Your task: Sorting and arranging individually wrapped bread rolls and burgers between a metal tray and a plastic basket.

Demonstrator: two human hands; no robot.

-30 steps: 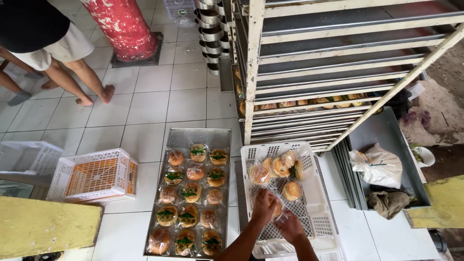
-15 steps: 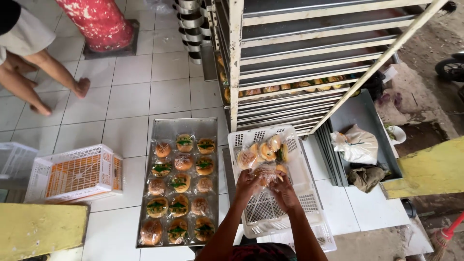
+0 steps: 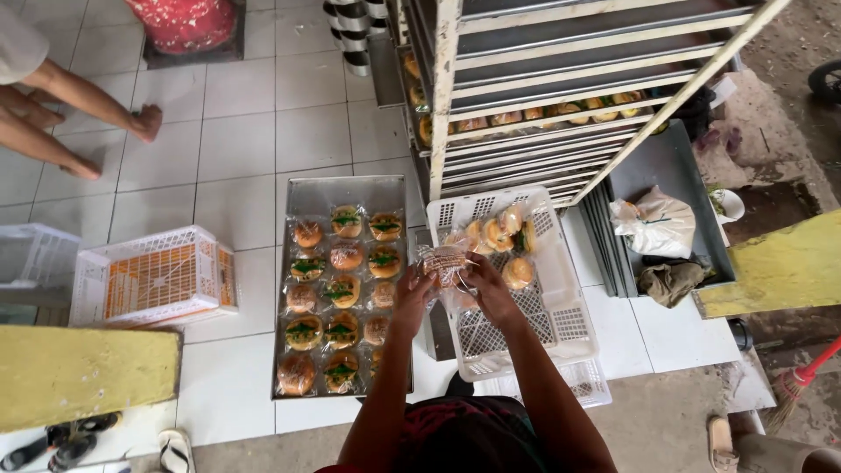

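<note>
Between our two hands, above the gap where the metal tray meets the white crate, we hold a wrapped bun point(image 3: 445, 263) in clear plastic. Our left hand point(image 3: 412, 298) grasps its left side with the fingers curled around the wrap, and our right hand point(image 3: 484, 287) grips the right side, so the bun sits touching both palms, raised off the floor.

Far to the left on the tiled floor point(image 3: 236, 131) we see an overturned white and orange basket point(image 3: 153, 278), with another pale crate point(image 3: 31, 258) just beside it at the edge of the view. Next comes the flat metal tray point(image 3: 342, 191), lying on the floor just left of our left hand; it carries rows of wrapped buns point(image 3: 337, 293), some plain brown and some topped with green, while its far end is bare. Right of the tray lies the white crate point(image 3: 543, 307), under our right hand; a small heap of wrapped buns point(image 3: 499, 236) fills its far corner and the near part shows open lattice. Behind the crate stands a tall rack point(image 3: 561, 96) of metal shelves, one of them bearing more buns. Further right a grey tub point(image 3: 674, 166) holds a white bag point(image 3: 661, 223) and a brown cloth point(image 3: 667, 282).
</note>
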